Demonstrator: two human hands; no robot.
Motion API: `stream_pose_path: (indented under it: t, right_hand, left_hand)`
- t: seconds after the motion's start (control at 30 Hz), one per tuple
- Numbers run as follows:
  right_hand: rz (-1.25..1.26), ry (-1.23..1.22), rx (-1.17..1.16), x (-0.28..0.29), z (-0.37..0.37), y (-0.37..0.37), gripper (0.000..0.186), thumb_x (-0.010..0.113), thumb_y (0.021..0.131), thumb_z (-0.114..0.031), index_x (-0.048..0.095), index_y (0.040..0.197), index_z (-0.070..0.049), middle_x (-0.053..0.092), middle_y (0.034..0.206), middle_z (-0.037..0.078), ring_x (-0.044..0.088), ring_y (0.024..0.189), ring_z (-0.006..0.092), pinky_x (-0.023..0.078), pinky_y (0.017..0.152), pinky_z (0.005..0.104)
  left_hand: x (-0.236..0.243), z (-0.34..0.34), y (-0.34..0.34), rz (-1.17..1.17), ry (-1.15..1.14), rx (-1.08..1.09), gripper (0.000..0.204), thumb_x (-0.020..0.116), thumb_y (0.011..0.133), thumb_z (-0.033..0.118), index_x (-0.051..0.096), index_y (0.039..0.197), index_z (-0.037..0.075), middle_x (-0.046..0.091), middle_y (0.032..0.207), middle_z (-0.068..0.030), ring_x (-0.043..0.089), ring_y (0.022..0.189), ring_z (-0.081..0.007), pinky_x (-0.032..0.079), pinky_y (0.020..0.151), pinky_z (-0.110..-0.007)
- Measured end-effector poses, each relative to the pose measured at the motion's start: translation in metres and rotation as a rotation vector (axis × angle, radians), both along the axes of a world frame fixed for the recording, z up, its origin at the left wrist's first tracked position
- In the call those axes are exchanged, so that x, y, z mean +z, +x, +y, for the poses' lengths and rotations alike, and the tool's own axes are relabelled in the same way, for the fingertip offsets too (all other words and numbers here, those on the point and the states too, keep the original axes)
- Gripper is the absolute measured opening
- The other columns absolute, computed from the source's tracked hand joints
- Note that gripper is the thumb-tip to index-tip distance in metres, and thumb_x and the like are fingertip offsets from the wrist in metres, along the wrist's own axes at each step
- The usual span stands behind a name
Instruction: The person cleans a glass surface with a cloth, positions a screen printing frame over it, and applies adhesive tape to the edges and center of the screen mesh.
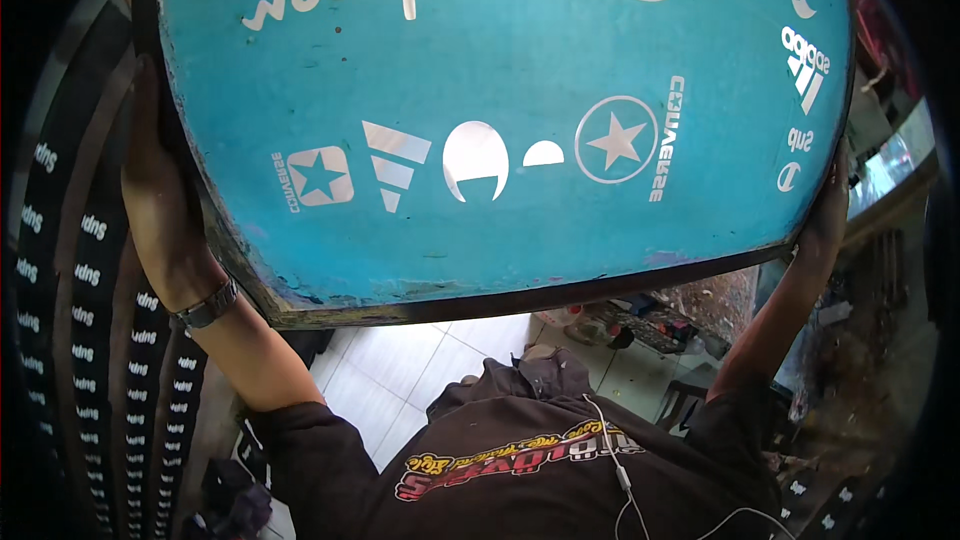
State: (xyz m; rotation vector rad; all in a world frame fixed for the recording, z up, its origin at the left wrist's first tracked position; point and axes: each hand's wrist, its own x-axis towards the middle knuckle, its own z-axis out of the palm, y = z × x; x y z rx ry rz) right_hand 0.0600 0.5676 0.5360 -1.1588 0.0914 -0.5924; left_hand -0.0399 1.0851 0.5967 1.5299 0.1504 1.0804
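Observation:
A large screen printing frame [400,70] is raised in front of me, its teal mesh facing me and its dark rim worn and stained. Pale stencil shapes show in the mesh: stars, slanted stripes, rounded marks and mirrored lettering. My left hand [155,170] grips the left side rim, a dark watch [210,305] on that wrist. At the opposite side my right hand [825,205] holds the right rim near the lower corner. Most fingers of both hands are hidden along or behind the rim.
Long black strips [85,310] with repeated white print run along the left. Below the frame lie white floor tiles [390,365]. Jars and small items [600,325] stand near a paint-spattered surface [715,300]. A white cable [622,475] hangs over my dark shirt.

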Motion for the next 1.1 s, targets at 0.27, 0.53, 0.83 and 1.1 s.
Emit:
stream_pose_path:
  t: [0.27, 0.53, 0.83, 1.1]
  right_hand:
    - [0.028, -0.009, 0.07, 0.002, -0.029, -0.015, 0.06, 0.046, 0.105, -0.045, 0.044, 0.147, -0.002, 0.053, 0.143, 0.011, 0.054, 0.124, 0.0224, 0.043, 0.105, 0.0358]
    - [-0.04, -0.604, 0.325, -0.014, -0.012, -0.041, 0.067, 0.045, 0.103, -0.05, 0.041, 0.148, -0.001, 0.051, 0.144, 0.012, 0.048, 0.132, 0.0217, 0.036, 0.112, 0.0357]
    - [-0.031, -0.044, 0.599, 0.031, -0.127, -0.061, 0.077, 0.023, 0.103, -0.061, 0.043, 0.14, 0.004, 0.067, 0.088, 0.035, 0.069, 0.06, 0.0375, 0.058, 0.046, 0.0376]
    - [-0.142, -0.765, -0.156, 0.072, -0.115, -0.138, 0.053, 0.037, 0.105, -0.04, 0.05, 0.135, 0.001, 0.071, 0.095, 0.022, 0.072, 0.072, 0.0296, 0.06, 0.064, 0.0403]
  left_hand:
    - [0.005, 0.005, 0.024, -0.009, -0.103, -0.311, 0.058, 0.052, 0.103, 0.038, 0.046, 0.144, -0.003, 0.054, 0.14, -0.0105, 0.053, 0.123, -0.0159, 0.038, 0.107, -0.029]
    - [-0.018, 0.044, 0.068, -0.22, -0.018, -0.852, 0.066, 0.046, 0.103, 0.037, 0.027, 0.154, -0.001, 0.025, 0.161, -0.0156, 0.032, 0.145, -0.0203, 0.025, 0.119, -0.035]
    - [0.013, -0.017, 0.122, -0.223, -0.03, -0.305, 0.057, 0.035, 0.107, 0.049, 0.056, 0.126, -0.001, 0.065, 0.105, -0.0107, 0.061, 0.093, -0.0163, 0.048, 0.086, -0.03]
    - [0.076, -0.05, 0.162, -0.217, 0.129, -0.618, 0.051, 0.039, 0.106, 0.05, 0.062, 0.103, 0.004, 0.063, 0.08, -0.0027, 0.058, 0.062, -0.0086, 0.049, 0.056, -0.024]
